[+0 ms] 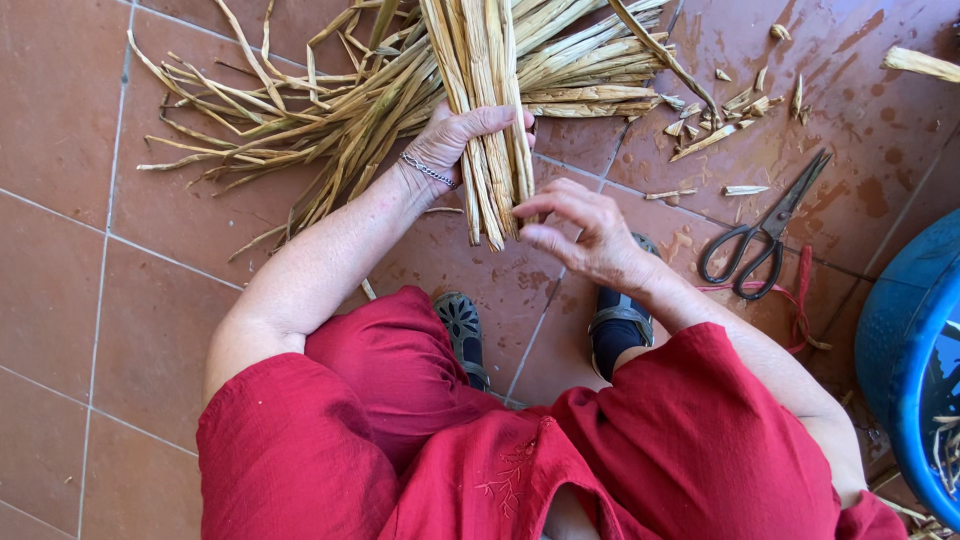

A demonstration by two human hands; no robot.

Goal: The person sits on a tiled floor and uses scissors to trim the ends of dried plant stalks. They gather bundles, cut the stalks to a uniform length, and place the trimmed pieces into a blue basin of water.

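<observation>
The person sits low in a red dress [420,440], dark sandals [462,330] planted on the terracotta tile floor [60,200]. Just beyond the knees, the right hand [590,235] hovers with fingers loosely curled and partly spread, the fingertips touching the cut lower ends of a bundle of reeds [490,130]; it grips nothing firmly. Just to the left of it, the left hand [455,140], with a thin chain bracelet [430,170] at the wrist, is closed around the same bundle from the side, thumb across the front. The bundle is a tight sheaf of pale straw-coloured, flat, dry strips, held upright in the view, its trimmed ends level just below the left hand and its length running up and away from both hands out of the frame. Behind the left hand and further out, a loose pile of reeds [300,110] fans across the floor, greener and more tangled. To the right of the right hand, black scissors [765,235] lie closed on the damp tiles beside a red cord [800,300], with short reed offcuts [730,110] scattered beyond them. At the far right edge stands a blue tub [900,340].
</observation>
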